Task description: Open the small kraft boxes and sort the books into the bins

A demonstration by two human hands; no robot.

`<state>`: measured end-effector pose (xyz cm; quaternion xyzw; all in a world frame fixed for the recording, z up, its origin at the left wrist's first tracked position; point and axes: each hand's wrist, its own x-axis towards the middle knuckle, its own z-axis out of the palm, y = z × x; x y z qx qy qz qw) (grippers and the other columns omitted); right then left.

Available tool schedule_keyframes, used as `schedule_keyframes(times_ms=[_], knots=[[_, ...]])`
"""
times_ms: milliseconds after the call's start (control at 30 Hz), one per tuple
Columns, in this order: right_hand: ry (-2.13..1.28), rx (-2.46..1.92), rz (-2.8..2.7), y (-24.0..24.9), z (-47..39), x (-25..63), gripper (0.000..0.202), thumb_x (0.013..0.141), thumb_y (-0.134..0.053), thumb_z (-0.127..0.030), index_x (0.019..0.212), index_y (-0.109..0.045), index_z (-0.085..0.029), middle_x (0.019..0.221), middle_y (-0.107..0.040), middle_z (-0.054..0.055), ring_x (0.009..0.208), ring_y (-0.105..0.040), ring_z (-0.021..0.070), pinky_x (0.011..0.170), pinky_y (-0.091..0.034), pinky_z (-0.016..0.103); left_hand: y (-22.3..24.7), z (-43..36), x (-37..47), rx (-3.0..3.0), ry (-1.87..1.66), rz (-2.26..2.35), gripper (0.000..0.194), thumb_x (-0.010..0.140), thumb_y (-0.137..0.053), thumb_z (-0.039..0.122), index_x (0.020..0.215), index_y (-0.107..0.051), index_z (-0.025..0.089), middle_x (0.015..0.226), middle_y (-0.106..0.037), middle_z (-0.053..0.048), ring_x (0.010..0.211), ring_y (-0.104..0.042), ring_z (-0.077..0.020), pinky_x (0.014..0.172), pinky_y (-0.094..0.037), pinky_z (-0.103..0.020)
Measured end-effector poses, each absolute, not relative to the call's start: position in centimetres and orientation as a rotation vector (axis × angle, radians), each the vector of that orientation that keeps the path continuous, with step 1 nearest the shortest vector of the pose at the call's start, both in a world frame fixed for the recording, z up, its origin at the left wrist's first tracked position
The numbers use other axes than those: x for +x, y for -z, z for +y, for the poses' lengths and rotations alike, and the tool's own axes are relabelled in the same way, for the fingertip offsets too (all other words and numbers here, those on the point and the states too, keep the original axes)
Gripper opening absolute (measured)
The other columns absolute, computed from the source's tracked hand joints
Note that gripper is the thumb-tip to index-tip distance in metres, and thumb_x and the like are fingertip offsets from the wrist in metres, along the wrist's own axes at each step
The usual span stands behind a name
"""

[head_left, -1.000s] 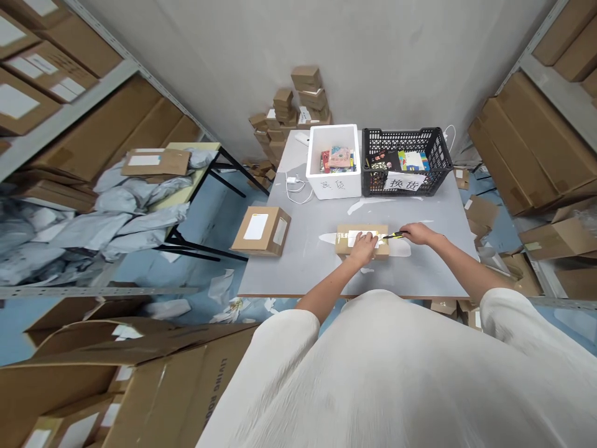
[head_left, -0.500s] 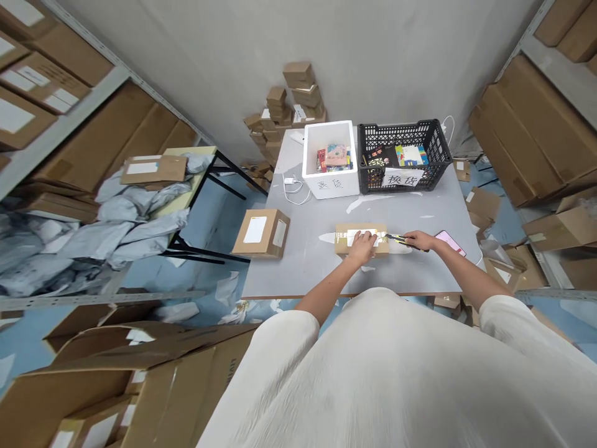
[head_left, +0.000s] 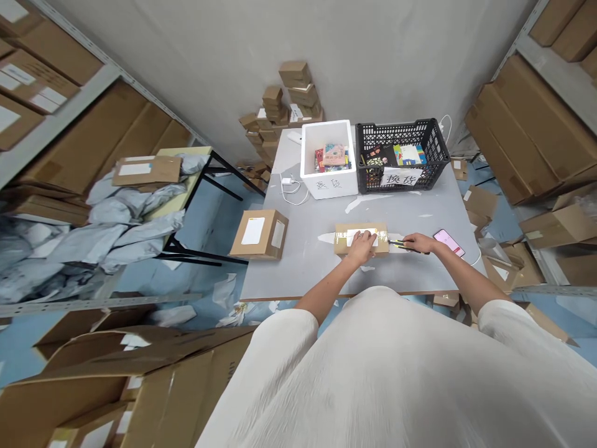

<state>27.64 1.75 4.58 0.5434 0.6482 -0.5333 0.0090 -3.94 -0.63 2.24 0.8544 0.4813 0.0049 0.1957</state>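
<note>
A small taped cardboard box (head_left: 342,241) with a white label lies on the grey table (head_left: 308,274) in front of me. My left hand (head_left: 362,244) rests on top of it, fingers spread over the label. In my right hand (head_left: 418,242) is a black and yellow cutter (head_left: 400,245), its tip at the right end of the box. A phone (head_left: 449,242) with a lit screen lies just right of that hand.
A larger cardboard box (head_left: 260,234) sits at the table's left edge. At the back stand a white foam box (head_left: 331,185) and a black crate (head_left: 402,177) holding colourful packets. Grey parcels (head_left: 100,246) cover a side table on the left. Boxes fill the shelves on both sides.
The cutter has turned slightly and its tip sits a little lower against the right end of the box. My left hand has stayed on the label. The view has shifted slightly.
</note>
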Motion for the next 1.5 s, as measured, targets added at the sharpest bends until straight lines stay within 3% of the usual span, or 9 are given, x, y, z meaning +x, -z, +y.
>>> schedule_keyframes(times_ms=[100,200,367,500,667,933,1167,1333,1500], knots=[[1.705,1.893,1.952,-5.1,1.4,28.3,0.038,0.092,-0.077,-0.06,0.088,-0.07,-0.024,0.082,-0.078,0.005,0.068,-0.069,0.0192,0.06,-0.052,0.028,-2.7,-0.3,-3.9,2.335,-0.073,1.378,0.079,0.099,-0.071,0.035,0.17,-0.038,0.022,0.147,-0.059,-0.017,0.137,-0.063,-0.0346,0.127,-0.04,-0.05],[1.777,2.002,1.92,-5.5,0.9,28.7,0.038,0.097,-0.073,-0.062,0.104,-0.067,-0.024,0.094,-0.083,0.007,0.074,-0.074,0.0204,0.059,-0.054,0.027,-3.1,0.6,-3.8,2.287,-0.164,1.469,0.061,0.109,-0.051,0.029,0.169,-0.041,0.02,0.15,-0.059,-0.018,0.135,-0.063,-0.034,0.119,-0.046,-0.047],[1.551,2.002,2.21,-5.4,-0.4,28.2,0.043,0.108,-0.053,-0.059,0.124,-0.073,-0.025,0.101,-0.084,0.006,0.088,-0.076,0.0234,0.081,-0.061,0.034,-2.9,1.9,-3.4,2.261,-0.214,1.537,0.059,0.102,-0.053,0.014,0.16,-0.052,0.023,0.158,-0.056,-0.017,0.143,-0.057,-0.0341,0.123,-0.041,-0.048],[1.171,1.858,2.503,-4.9,-1.3,27.5,0.043,0.109,-0.053,-0.049,0.138,-0.077,-0.028,0.128,-0.081,0.01,0.118,-0.074,0.032,0.106,-0.057,0.044,-2.4,2.7,-3.1,2.296,-0.169,1.521,0.066,0.094,-0.059,0.008,0.158,-0.053,0.024,0.159,-0.055,-0.018,0.153,-0.047,-0.0358,0.13,-0.03,-0.054],[0.817,1.759,2.582,-4.2,-1.8,27.3,0.046,0.108,-0.059,-0.044,0.148,-0.076,-0.028,0.125,-0.079,0.013,0.117,-0.072,0.0337,0.105,-0.055,0.044,-2.2,3.0,-2.8,2.328,-0.123,1.485,0.066,0.097,-0.056,0.012,0.162,-0.049,0.02,0.152,-0.059,-0.021,0.149,-0.049,-0.0366,0.128,-0.031,-0.054],[0.708,1.848,2.621,-2.2,-2.4,26.5,0.048,0.11,-0.057,-0.044,0.152,-0.073,-0.027,0.124,-0.077,0.015,0.117,-0.07,0.0345,0.105,-0.053,0.046,-0.7,1.7,-2.9,2.35,-0.29,1.479,0.064,0.108,-0.038,0.021,0.172,-0.041,0.013,0.169,-0.051,-0.024,0.161,-0.042,-0.0373,0.134,-0.022,-0.054],[0.604,2.029,2.566,-1.2,-2.4,27.5,0.049,0.11,-0.054,-0.045,0.15,-0.074,-0.027,0.123,-0.076,0.016,0.115,-0.067,0.0374,0.103,-0.052,0.05,0.0,1.5,-3.1,2.333,-0.364,1.497,0.067,0.108,-0.04,0.023,0.174,-0.041,0.015,0.171,-0.053,-0.023,0.163,-0.044,-0.0374,0.135,-0.024,-0.056],[0.724,2.244,2.497,-0.4,-2.1,28.9,0.051,0.106,-0.059,-0.048,0.148,-0.073,-0.024,0.125,-0.076,0.015,0.118,-0.067,0.0373,0.105,-0.054,0.05,0.5,1.6,-3.0,2.342,-0.326,1.53,0.065,0.11,-0.036,0.028,0.173,-0.044,0.015,0.174,-0.051,-0.021,0.166,-0.04,-0.0346,0.138,-0.022,-0.057],[0.892,2.314,2.478,0.3,-1.7,28.3,0.049,0.102,-0.063,-0.053,0.138,-0.075,-0.023,0.123,-0.076,0.014,0.12,-0.068,0.0363,0.107,-0.055,0.051,0.4,0.7,-4.3,2.301,-0.244,1.528,0.067,0.111,-0.038,0.041,0.172,-0.044,0.015,0.183,-0.036,-0.019,0.173,-0.027,-0.0343,0.142,-0.012,-0.06]])
